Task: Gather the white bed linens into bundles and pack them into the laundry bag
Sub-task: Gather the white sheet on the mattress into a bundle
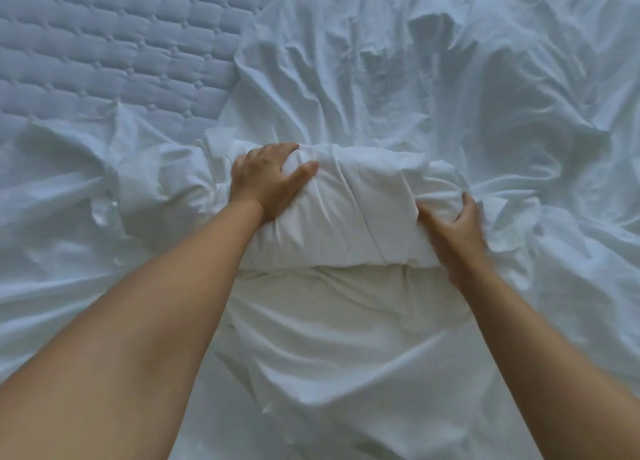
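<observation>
One bundle (pixel 346 214) of white bed linen, rolled, lying mid-bed on the loose sheet (pixel 415 79), just ahead of the person.

Handling: soft, light and limp. Judged likely to unroll and trail if lifted by one end. Best taken at both ends, with loose folds tucked under.

Left hand (pixel 266 179): palm on the bundle's left end, thumb splayed, fingers bent over the far edge and gripping cloth.

Right hand (pixel 453 227): fingers curled into gathered folds at the right end and holding them. It is slightly blurred, so the exact pinch is uncertain.

Forearms (pixel 166 297): both extended forward, converging on the bundle.

Quilted mattress (pixel 104 44): bare at far left.

Laundry bag: not in view.
</observation>
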